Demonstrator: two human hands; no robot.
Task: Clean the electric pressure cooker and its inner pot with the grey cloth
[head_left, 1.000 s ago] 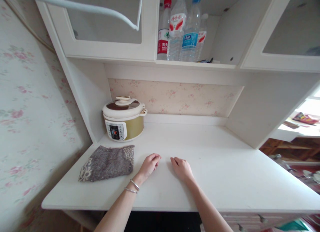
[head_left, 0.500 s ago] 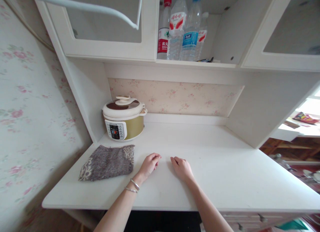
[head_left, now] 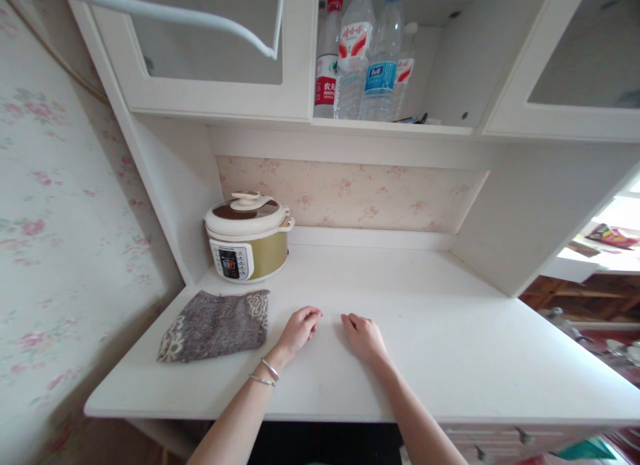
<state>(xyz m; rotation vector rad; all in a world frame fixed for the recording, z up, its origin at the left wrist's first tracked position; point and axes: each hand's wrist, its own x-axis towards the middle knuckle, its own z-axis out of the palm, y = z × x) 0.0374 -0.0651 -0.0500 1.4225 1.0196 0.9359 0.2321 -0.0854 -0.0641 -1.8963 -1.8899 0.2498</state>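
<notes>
My left hand rests on the white countertop with its fingers curled closed and nothing showing in them. Two silver bangles circle that wrist. A short gap to the right, my right hand lies on the same surface, loosely fisted, also with nothing visible in it. Left of my left hand is a folded grey-brown cloth with a pale floral border, not touched by either hand. Behind the cloth stands a green and white electric pressure cooker, lid on, its control panel facing me.
Overhead, an open cabinet shelf holds several plastic bottles. A glass-fronted cabinet door is at upper left, with a white bent rod crossing before it. Drawers sit under the counter at right.
</notes>
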